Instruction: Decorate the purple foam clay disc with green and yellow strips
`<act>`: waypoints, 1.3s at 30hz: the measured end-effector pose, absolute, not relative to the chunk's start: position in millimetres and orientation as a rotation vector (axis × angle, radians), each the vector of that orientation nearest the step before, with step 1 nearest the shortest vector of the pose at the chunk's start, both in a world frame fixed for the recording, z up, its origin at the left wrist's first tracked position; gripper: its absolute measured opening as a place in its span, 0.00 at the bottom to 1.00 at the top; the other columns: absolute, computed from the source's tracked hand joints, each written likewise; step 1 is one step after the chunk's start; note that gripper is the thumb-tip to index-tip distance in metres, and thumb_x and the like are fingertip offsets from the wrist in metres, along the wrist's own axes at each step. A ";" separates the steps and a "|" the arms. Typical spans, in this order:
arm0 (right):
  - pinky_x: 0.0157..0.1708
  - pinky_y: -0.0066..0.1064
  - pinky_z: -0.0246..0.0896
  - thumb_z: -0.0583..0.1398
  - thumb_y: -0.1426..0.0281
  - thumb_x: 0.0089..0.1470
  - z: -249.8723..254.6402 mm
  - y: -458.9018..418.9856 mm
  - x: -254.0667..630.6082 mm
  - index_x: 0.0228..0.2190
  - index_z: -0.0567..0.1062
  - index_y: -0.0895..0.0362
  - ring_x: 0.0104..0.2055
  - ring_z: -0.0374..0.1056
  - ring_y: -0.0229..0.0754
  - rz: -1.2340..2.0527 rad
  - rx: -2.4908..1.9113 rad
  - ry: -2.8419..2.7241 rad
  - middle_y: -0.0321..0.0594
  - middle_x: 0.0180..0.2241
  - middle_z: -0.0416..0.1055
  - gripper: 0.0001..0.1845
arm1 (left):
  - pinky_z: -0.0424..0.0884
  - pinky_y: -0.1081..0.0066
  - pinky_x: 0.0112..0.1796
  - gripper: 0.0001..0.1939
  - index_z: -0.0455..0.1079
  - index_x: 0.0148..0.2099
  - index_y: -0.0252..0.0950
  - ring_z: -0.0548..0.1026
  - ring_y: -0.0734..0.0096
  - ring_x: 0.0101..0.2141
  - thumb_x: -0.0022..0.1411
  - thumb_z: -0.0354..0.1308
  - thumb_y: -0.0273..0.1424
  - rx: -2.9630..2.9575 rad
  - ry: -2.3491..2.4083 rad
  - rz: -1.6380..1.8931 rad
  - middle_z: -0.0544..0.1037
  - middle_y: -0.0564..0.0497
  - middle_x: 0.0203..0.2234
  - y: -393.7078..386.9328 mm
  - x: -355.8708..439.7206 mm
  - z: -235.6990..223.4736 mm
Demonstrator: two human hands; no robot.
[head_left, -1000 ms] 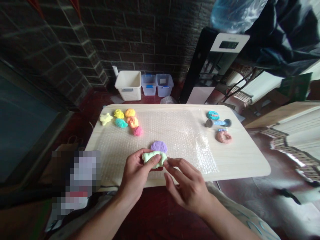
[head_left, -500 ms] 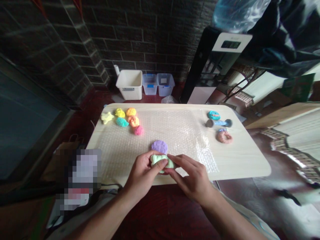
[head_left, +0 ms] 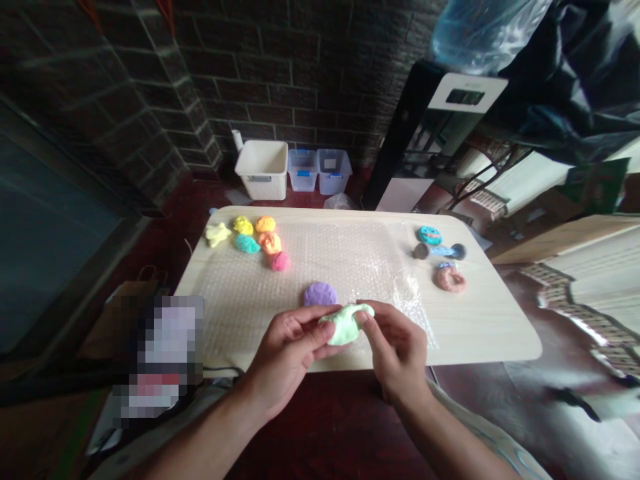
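A soft pale green lump of modelling clay (head_left: 345, 325) is held between both hands above the table's near edge. My left hand (head_left: 293, 347) grips its left side, thumb on top and fingers beneath. My right hand (head_left: 400, 343) pinches its upper right part between thumb and fingers, where the clay is drawn out and folded. Just beyond the hands, a flattened purple clay disc (head_left: 320, 294) lies on the bubble wrap (head_left: 340, 253), its near edge close to my left fingertips.
Yellow (head_left: 243, 225), orange (head_left: 270, 243), teal (head_left: 247, 244) and pink (head_left: 280, 261) clay lumps sit at the table's far left. On the right are a blue-green disc (head_left: 430, 235), a dumbbell shape (head_left: 440, 251) and a pinkish ring (head_left: 451, 279). Bins (head_left: 261, 167) stand behind the table.
The green clay has moved slightly right and been turned and stretched toward the upper right. My right hand has changed from extended fingers to a thumb-and-finger pinch.
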State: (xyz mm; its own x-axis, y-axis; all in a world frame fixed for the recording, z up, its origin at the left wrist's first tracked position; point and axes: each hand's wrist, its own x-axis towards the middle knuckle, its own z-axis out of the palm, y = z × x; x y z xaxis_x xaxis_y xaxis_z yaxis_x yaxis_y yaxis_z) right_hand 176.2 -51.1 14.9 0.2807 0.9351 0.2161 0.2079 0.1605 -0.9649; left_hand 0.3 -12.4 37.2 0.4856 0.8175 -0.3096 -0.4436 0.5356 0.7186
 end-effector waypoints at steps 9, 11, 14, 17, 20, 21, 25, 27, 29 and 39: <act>0.45 0.39 0.73 0.64 0.62 0.67 18.1 -52.7 160.6 0.38 0.86 0.51 0.42 0.77 0.48 0.935 -1.252 -1.037 0.43 0.39 0.82 0.10 | 0.81 0.68 0.48 0.12 0.87 0.41 0.41 0.86 0.63 0.42 0.53 0.79 0.30 0.835 0.861 0.942 0.89 0.48 0.39 -14.0 -0.8 26.4; 0.45 0.39 0.74 0.64 0.62 0.67 19.1 -55.4 159.4 0.43 0.84 0.51 0.42 0.78 0.47 0.988 -1.217 -0.993 0.43 0.40 0.83 0.09 | 0.81 0.68 0.46 0.11 0.87 0.40 0.40 0.85 0.63 0.40 0.52 0.79 0.29 0.943 0.880 0.975 0.88 0.48 0.37 -12.9 -1.3 25.8; 0.40 0.35 0.75 0.65 0.63 0.67 19.3 -59.1 161.3 0.46 0.81 0.50 0.40 0.78 0.45 0.968 -1.187 -0.988 0.43 0.41 0.83 0.08 | 0.81 0.68 0.47 0.14 0.86 0.41 0.39 0.83 0.62 0.43 0.50 0.79 0.27 1.120 0.866 1.069 0.86 0.47 0.42 -10.2 -2.5 26.8; 0.44 0.38 0.75 0.64 0.66 0.68 18.2 -59.5 168.6 0.48 0.80 0.50 0.42 0.78 0.46 0.911 -1.192 -1.130 0.44 0.43 0.82 0.08 | 0.81 0.64 0.50 0.23 0.84 0.51 0.41 0.82 0.57 0.50 0.51 0.79 0.28 1.088 0.823 0.993 0.84 0.45 0.49 -8.4 -2.5 28.9; 0.55 0.46 0.70 0.64 0.69 0.68 17.9 -56.8 177.1 0.48 0.83 0.49 0.53 0.75 0.50 0.792 -1.207 -1.311 0.46 0.49 0.79 0.10 | 0.79 0.59 0.56 0.23 0.82 0.56 0.42 0.82 0.55 0.53 0.59 0.75 0.31 1.038 0.796 0.825 0.85 0.44 0.50 -9.0 -2.6 30.2; 0.55 0.46 0.69 0.64 0.70 0.67 18.4 -55.9 179.4 0.47 0.84 0.49 0.54 0.73 0.51 0.743 -1.216 -1.350 0.46 0.49 0.78 0.10 | 0.78 0.59 0.56 0.21 0.82 0.56 0.42 0.82 0.55 0.53 0.60 0.74 0.31 1.052 0.798 0.808 0.85 0.44 0.50 -9.3 -3.1 30.1; 0.43 0.40 0.69 0.62 0.71 0.68 23.9 -56.2 186.0 0.52 0.84 0.46 0.44 0.72 0.46 0.730 -1.218 -1.431 0.43 0.41 0.73 0.16 | 0.82 0.61 0.50 0.24 0.83 0.55 0.43 0.83 0.55 0.50 0.56 0.77 0.29 1.228 0.838 0.918 0.83 0.45 0.52 -8.2 -8.0 27.5; 0.39 0.38 0.69 0.58 0.69 0.70 27.0 -57.8 187.9 0.54 0.83 0.47 0.39 0.72 0.45 0.833 -1.199 -1.458 0.41 0.37 0.74 0.17 | 0.81 0.62 0.49 0.26 0.82 0.56 0.44 0.82 0.56 0.48 0.55 0.77 0.28 1.438 0.891 0.963 0.82 0.45 0.50 -6.7 -11.0 26.9; 0.37 0.38 0.69 0.59 0.66 0.70 28.3 -58.9 188.4 0.54 0.83 0.51 0.36 0.73 0.44 0.940 -1.221 -1.469 0.41 0.34 0.76 0.17 | 0.80 0.63 0.48 0.24 0.82 0.56 0.43 0.82 0.58 0.47 0.57 0.75 0.26 1.688 0.944 0.977 0.83 0.46 0.46 -5.7 -12.7 27.6; 0.41 0.38 0.78 0.69 0.64 0.61 23.2 -54.6 181.9 0.47 0.83 0.57 0.39 0.81 0.46 1.249 -1.254 -1.219 0.47 0.40 0.85 0.15 | 0.78 0.62 0.52 0.25 0.77 0.57 0.42 0.80 0.58 0.49 0.60 0.64 0.17 2.008 0.947 0.971 0.79 0.45 0.48 -10.3 -10.6 22.2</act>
State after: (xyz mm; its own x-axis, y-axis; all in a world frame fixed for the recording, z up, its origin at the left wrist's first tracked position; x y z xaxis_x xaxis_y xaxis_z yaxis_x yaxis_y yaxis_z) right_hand 181.9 -54.6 23.2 -0.0204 0.9985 -0.0499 0.0255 -0.0493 -0.9985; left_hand -10.6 -10.3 22.2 0.4509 0.8313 0.3250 0.3040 -0.4854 0.8197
